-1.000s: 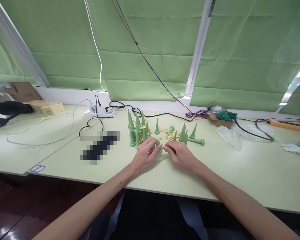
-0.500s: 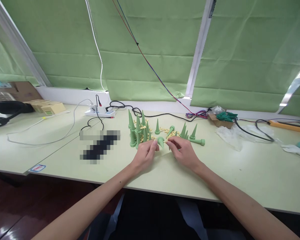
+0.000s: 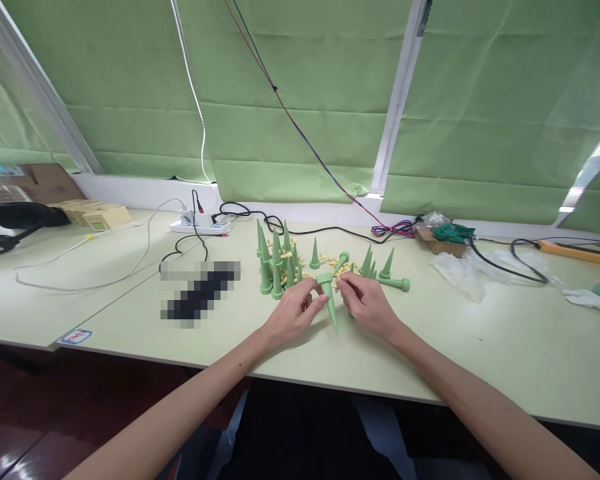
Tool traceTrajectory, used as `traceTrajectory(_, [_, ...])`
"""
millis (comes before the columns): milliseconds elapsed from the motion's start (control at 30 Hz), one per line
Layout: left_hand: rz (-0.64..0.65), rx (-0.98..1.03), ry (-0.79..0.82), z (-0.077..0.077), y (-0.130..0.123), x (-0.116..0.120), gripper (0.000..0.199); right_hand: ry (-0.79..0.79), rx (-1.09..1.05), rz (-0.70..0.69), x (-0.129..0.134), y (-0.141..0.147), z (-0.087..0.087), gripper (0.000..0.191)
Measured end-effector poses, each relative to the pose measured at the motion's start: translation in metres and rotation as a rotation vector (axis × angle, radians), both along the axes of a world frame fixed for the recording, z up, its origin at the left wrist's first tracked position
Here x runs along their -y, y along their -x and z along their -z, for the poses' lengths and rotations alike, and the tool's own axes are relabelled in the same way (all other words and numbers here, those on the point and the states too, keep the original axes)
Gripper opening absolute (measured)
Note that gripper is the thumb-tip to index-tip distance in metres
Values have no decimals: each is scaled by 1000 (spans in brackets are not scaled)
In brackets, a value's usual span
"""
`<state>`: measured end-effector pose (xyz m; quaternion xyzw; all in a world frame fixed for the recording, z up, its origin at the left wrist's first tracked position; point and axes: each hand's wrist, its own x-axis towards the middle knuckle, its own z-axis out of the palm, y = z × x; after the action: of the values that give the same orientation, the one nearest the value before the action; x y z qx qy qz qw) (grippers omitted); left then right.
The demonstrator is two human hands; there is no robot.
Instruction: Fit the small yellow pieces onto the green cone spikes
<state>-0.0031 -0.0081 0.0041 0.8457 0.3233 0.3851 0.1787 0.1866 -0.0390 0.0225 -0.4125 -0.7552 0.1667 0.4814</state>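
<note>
A green plastic watering spike (image 3: 329, 305), wide cap up and point slanting down toward me, is held by my left hand (image 3: 294, 311) between thumb and fingers. Close to the cap on its right, my right hand (image 3: 366, 301) is closed in a pinch on a small yellow peg (image 3: 337, 286), mostly hidden by the fingertips. Behind my left hand stands a dense group of green spikes (image 3: 276, 257), tips up, with yellow pegs among them. One single spike (image 3: 315, 255) stands behind the held one. Loose yellow pegs (image 3: 325, 259) lie scattered past my hands.
More spikes (image 3: 367, 261) stand beyond my right hand, and one spike (image 3: 396, 284) lies on its side. Left are a blurred dark object (image 3: 200, 293) and a power strip (image 3: 200, 227). A small cardboard box (image 3: 443, 244) and plastic bags (image 3: 460, 275) lie right.
The held spike has tipped, so its point now shows longer and lower, toward me. My left thumb has shifted onto its shaft. My right hand stays close beside the cap.
</note>
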Motion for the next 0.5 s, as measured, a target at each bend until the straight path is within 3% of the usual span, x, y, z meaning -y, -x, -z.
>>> traceTrajectory(367, [-3,-30,-126,0,0,1,14,30,-13,-3,1,0,1,30])
traceTrajectory(500, [-32,1,-112,2,-1,0,25,11,-16,28,-1,0,1,29])
